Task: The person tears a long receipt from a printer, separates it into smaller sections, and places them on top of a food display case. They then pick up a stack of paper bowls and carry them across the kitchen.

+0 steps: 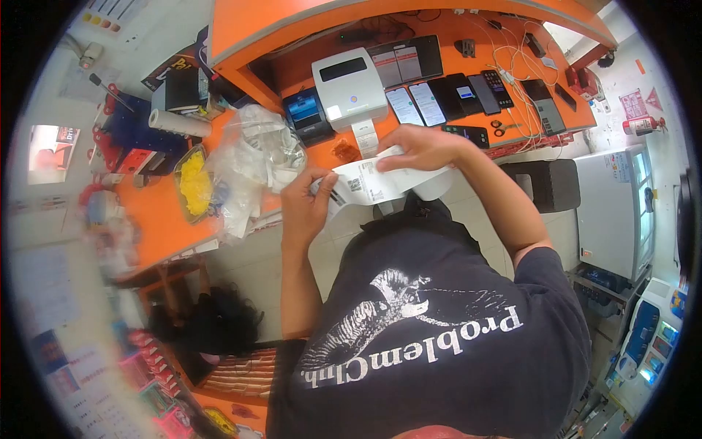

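Note:
My left hand (307, 201) pinches the left end of a white printed label strip (373, 186) between thumb and fingers. Over the strip's upper right part, my right hand (417, 150) has its fingers bent against the paper. Black print and a square code show on the strip. Just behind it stands a white label printer (351, 88), with a piece of printed paper (365, 137) hanging from its front. A small brown item (346, 151) lies on the orange desk (322, 152) beside that paper.
Several phones (426, 102) lie right of the printer near cables. Clear plastic bags (256, 146) and a tray of yellow pieces (194, 183) sit to the left. A dark stool (545, 185) stands at the right. Dark hair of another person (219, 318) shows lower left.

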Action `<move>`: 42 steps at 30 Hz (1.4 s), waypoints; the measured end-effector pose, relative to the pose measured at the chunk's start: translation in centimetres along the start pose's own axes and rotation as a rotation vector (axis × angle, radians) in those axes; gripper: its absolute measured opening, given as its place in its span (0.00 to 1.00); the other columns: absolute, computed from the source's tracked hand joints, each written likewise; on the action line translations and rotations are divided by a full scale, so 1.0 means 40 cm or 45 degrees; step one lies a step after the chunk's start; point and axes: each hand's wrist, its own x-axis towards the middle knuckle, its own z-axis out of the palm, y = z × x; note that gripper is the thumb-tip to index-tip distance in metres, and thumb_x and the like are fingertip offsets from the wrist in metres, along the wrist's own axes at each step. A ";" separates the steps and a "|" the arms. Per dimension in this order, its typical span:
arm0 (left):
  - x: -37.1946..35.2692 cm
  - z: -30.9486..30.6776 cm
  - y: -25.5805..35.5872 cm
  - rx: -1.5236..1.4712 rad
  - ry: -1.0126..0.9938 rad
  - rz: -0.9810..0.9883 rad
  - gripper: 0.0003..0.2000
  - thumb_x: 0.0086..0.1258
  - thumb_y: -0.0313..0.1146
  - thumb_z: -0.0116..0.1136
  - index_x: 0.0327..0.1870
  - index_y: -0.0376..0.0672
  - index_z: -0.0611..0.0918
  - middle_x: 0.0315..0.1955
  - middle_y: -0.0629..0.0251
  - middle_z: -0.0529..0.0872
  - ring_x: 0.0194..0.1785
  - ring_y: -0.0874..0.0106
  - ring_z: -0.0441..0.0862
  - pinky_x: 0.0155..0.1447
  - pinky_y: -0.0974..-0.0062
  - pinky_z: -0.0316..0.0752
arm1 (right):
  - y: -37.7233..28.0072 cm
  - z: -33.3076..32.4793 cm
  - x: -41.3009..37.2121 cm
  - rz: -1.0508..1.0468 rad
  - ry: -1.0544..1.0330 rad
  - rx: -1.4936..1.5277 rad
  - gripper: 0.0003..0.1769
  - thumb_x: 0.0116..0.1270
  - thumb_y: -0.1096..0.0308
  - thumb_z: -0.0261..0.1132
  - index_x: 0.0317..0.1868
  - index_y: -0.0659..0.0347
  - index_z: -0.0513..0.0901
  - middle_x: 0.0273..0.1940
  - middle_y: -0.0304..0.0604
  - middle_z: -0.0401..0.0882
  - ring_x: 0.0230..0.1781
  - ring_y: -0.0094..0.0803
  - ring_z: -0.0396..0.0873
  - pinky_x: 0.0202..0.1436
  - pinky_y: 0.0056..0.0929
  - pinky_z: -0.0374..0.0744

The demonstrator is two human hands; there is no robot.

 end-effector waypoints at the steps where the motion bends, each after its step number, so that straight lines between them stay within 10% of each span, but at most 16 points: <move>1: 0.001 -0.015 -0.007 0.001 0.001 -0.001 0.09 0.77 0.34 0.70 0.44 0.35 0.89 0.33 0.62 0.92 0.34 0.76 0.84 0.41 0.74 0.76 | 0.006 -0.020 -0.010 0.106 -0.063 -0.077 0.21 0.79 0.56 0.70 0.53 0.71 0.88 0.40 0.52 0.89 0.42 0.34 0.84 0.51 0.34 0.80; 17: 0.022 0.009 -0.143 -0.272 0.271 -0.085 0.09 0.79 0.33 0.69 0.46 0.34 0.88 0.37 0.65 0.90 0.41 0.78 0.83 0.47 0.77 0.77 | 0.186 -0.047 -0.102 0.279 0.275 -0.007 0.16 0.78 0.59 0.71 0.48 0.67 0.88 0.38 0.48 0.89 0.40 0.26 0.82 0.48 0.32 0.80; 19: 0.026 0.011 -0.160 -0.277 0.268 -0.086 0.09 0.79 0.33 0.69 0.46 0.35 0.87 0.38 0.65 0.90 0.42 0.79 0.83 0.47 0.78 0.77 | 0.191 -0.045 -0.115 0.317 0.270 0.046 0.21 0.77 0.55 0.71 0.52 0.68 0.88 0.44 0.59 0.90 0.46 0.42 0.87 0.52 0.38 0.80; 26: 0.045 0.058 -0.171 -0.377 0.280 -0.180 0.09 0.81 0.34 0.67 0.48 0.35 0.86 0.41 0.66 0.89 0.44 0.80 0.82 0.49 0.79 0.77 | 0.153 0.024 -0.087 0.026 0.285 -0.216 0.12 0.79 0.62 0.65 0.55 0.55 0.89 0.54 0.49 0.90 0.56 0.52 0.86 0.60 0.45 0.82; 37: 0.041 0.148 -0.153 -0.570 0.103 -0.203 0.11 0.78 0.27 0.69 0.57 0.33 0.88 0.45 0.59 0.93 0.46 0.77 0.88 0.51 0.79 0.81 | 0.058 0.137 0.051 -0.014 0.140 0.110 0.17 0.75 0.57 0.72 0.49 0.65 0.90 0.46 0.56 0.90 0.50 0.48 0.88 0.57 0.41 0.82; 42: 0.030 0.088 -0.099 -0.741 -0.138 -0.292 0.31 0.72 0.22 0.72 0.76 0.37 0.74 0.46 0.56 0.93 0.47 0.74 0.91 0.51 0.77 0.84 | 0.092 0.116 0.073 -0.027 0.177 0.159 0.16 0.73 0.59 0.74 0.46 0.67 0.90 0.43 0.55 0.91 0.45 0.44 0.89 0.53 0.37 0.82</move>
